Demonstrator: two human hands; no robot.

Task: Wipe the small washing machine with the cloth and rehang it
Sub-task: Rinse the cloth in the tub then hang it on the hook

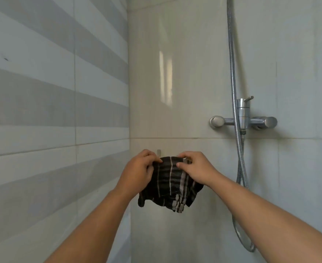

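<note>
Tiled walls meet at a corner: the left wall [42, 92] carries horizontal grey and white stripes, and the facing wall [175, 82] is plain glossy tile. On the facing wall, a chrome shower mixer [243, 121] is mounted with a lever on top. A flexible metal hose [232, 54] runs down past the mixer, continues below it and loops near the lower edge of the view.

Below and to the left of the mixer, a small wall hook [158, 151] is fixed to the facing wall. Only its upper part is visible.

The cloth [170, 185], dark with pale stripes, is held up against the facing wall directly below the hook. Its top edge sits just beneath the hook; whether it is engaged on the hook cannot be determined. The lower part hangs in loose folds.

The left hand [138, 172] grips the upper left edge of the cloth, fingers curled onto the fabric. The right hand [196, 167] grips the upper right edge, thumb in front of the fabric and fingers curled over the top. Both forearms extend up from the lower edge of the view.
</note>
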